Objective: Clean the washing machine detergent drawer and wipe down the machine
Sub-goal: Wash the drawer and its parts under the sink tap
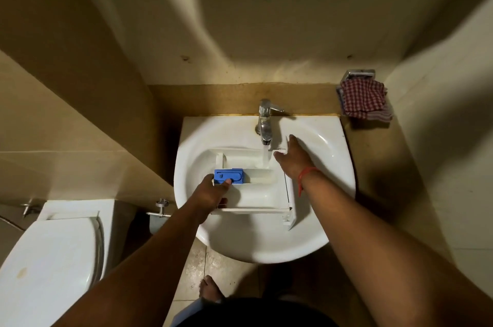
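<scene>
A white detergent drawer (256, 193) lies in the white sink (314, 230), with a blue insert (228, 176) in its left compartment. Water runs from the chrome tap (265, 124) into the drawer's far compartment. My left hand (213, 193) grips the drawer's left end, thumb on the blue insert. My right hand (293, 158) holds the drawer's right front panel near its far end, fingers curled on the panel's edge.
A red checked cloth (365, 100) hangs on a metal holder on the wall at the right. A white toilet (50, 254) with its lid down stands at the left. A chrome fitting (161, 206) sticks out between toilet and sink. My foot (209, 289) is on the tiled floor.
</scene>
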### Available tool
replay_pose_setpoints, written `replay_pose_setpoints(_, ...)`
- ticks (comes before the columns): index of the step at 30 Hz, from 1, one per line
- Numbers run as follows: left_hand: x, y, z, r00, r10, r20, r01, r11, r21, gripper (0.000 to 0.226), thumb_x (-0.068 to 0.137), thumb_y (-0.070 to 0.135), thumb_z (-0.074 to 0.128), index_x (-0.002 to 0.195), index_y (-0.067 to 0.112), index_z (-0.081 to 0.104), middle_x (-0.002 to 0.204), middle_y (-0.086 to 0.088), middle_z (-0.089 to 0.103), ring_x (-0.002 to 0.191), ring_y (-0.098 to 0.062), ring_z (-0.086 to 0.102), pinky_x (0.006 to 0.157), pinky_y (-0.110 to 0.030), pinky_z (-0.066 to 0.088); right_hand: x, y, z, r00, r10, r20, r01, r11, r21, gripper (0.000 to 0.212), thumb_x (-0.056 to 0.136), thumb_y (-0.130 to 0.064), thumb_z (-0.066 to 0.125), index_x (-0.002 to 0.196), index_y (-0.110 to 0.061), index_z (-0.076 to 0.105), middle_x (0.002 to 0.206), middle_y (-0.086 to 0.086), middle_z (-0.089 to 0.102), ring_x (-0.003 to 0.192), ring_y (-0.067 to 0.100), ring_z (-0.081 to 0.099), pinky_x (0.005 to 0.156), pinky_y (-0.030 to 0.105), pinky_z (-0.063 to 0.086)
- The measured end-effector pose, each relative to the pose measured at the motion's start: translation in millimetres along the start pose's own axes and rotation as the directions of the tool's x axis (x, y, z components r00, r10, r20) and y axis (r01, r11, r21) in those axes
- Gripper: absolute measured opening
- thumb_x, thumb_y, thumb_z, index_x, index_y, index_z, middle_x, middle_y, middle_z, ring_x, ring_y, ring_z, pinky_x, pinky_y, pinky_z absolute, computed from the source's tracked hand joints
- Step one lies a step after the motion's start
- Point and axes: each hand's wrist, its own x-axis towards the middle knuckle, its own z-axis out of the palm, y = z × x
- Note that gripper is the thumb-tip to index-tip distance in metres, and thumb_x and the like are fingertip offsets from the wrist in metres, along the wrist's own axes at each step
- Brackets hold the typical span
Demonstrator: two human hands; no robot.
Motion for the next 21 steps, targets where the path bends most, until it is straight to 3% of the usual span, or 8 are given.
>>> replay_pose_setpoints(2,3,-2,3,0.999,0.021,-0.024,-0.02,0.999,0.035,0.042,0.097,0.039,0.058,0.132,0.02,0.047,0.122,-0.006,0.059,0.082,-0.022,0.066,0.061,-0.024,0.051,-20,-11,7,0.941,-0.231,-0.247,0.208,0.971,-0.113,0.049,0.091,-0.007,0.053,0.139,0.0,0.043,0.143,0.017,0.044,0.134,0.033,0.04,0.11,0.034,0.032)
replay_pose_setpoints(3,4,-4,4,0.998,0.047,-0.032,-0.045,0.997,0.062,0.042,0.097,0.04,0.057,0.132,0.019,0.047,0.12,-0.006,0.059,0.079,-0.021,0.066,0.061,-0.025,0.052,-30,-15,14,0.892,-0.349,-0.285,0.297,0.931,-0.213,0.04,0.088,-0.004,0.053,0.127,0.0,0.053,0.133,0.019,0.051,0.124,0.036,0.046,0.105,0.036,0.036)
replay_pose_setpoints(5,3,-7,5,0.993,0.108,-0.039,-0.102,0.988,0.119,0.04,0.098,0.042,0.055,0.13,0.019,0.047,0.113,-0.002,0.059,0.074,-0.02,0.065,0.061,-0.025,0.053,-47,-22,33,0.872,-0.478,-0.102,0.396,0.813,-0.426,0.028,0.087,-0.007,0.052,0.114,-0.003,0.058,0.119,0.017,0.055,0.113,0.035,0.051,0.096,0.038,0.04)
replay_pose_setpoints(8,1,-8,6,0.985,0.168,-0.045,-0.157,0.97,0.184,0.04,0.098,0.042,0.053,0.128,0.017,0.048,0.105,0.001,0.059,0.069,-0.021,0.064,0.06,-0.025,0.053,-53,-31,49,0.94,-0.261,0.221,0.341,0.679,-0.65,0.031,0.092,-0.013,0.044,0.121,-0.007,0.052,0.125,0.012,0.053,0.118,0.032,0.049,0.096,0.039,0.04)
replay_pose_setpoints(12,3,-8,7,0.974,0.216,-0.063,-0.185,0.928,0.324,0.043,0.097,0.046,0.052,0.126,0.015,0.048,0.11,-0.006,0.064,0.078,-0.032,0.068,0.072,-0.042,0.058,-26,-52,50,0.942,-0.025,0.336,0.279,0.617,-0.736,0.037,0.093,-0.025,0.045,0.126,-0.011,0.054,0.128,0.012,0.057,0.117,0.031,0.055,0.095,0.038,0.043)
replay_pose_setpoints(14,5,-10,7,0.971,0.233,-0.063,-0.194,0.91,0.368,0.041,0.097,0.043,0.053,0.125,0.013,0.047,0.105,-0.01,0.066,0.079,-0.036,0.069,0.074,-0.049,0.057,-14,-63,59,0.897,-0.042,0.441,0.366,0.632,-0.684,0.037,0.094,-0.025,0.051,0.128,-0.011,0.053,0.128,0.014,0.054,0.114,0.032,0.056,0.093,0.038,0.046)
replay_pose_setpoints(18,7,-11,8,0.964,0.257,-0.062,-0.213,0.895,0.393,0.035,0.099,0.036,0.054,0.124,0.013,0.046,0.1,-0.011,0.067,0.075,-0.036,0.068,0.068,-0.041,0.056,-6,-70,69,0.796,-0.188,0.576,0.531,0.675,-0.513,0.041,0.09,-0.022,0.065,0.126,-0.006,0.054,0.125,0.015,0.049,0.113,0.032,0.053,0.091,0.034,0.042)
replay_pose_setpoints(21,9,-13,7,0.962,0.267,-0.058,-0.224,0.893,0.39,0.04,0.098,0.04,0.053,0.128,0.015,0.047,0.11,-0.008,0.066,0.086,-0.037,0.068,0.076,-0.045,0.056,1,-53,50,0.853,-0.067,0.518,0.428,0.66,-0.618,0.03,0.094,-0.014,0.053,0.122,-0.005,0.058,0.125,0.018,0.054,0.113,0.035,0.057,0.089,0.035,0.045)
